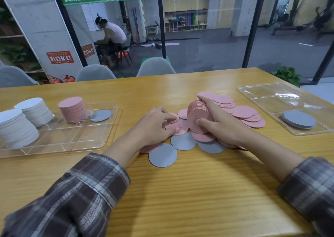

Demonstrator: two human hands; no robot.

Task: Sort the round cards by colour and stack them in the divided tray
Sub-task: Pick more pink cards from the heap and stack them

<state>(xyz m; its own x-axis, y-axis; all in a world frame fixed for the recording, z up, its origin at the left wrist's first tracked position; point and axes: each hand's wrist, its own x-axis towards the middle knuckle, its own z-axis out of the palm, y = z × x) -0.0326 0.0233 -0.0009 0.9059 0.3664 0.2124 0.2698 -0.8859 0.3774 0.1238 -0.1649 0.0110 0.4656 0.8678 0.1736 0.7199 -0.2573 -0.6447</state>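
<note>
Pink mostly, right in the middle of the tabletop (180,191): loose pink cards (242,112) fanned out in a messy heap. Had the right hand (222,126) wrapped round a thick pink stack (197,113) stood on edge, thumb on the near face, fingers over the top, so a full grip there. Kept the left hand (155,126) just beside it, fingers curled down over a few of the loose pink ones lying flat, thumb against their edge, grip narrow and closed on them. Spotted three grey cards (163,155) flat on the wood in front of the hands, partly tucked under the pink.

Over on the left: clear divided tray (75,142) with a neat pink pile (72,110) in a far compartment, a grey disc (100,115) in the next one to the right, and two tall white stacks (34,110) at the tray's left end. Couldn't tell exactly which compartments held those. On the right: second clear tray (271,99) with a low grey stack (299,122) in its near compartment. Plaid sleeves (86,191) on both arms.
</note>
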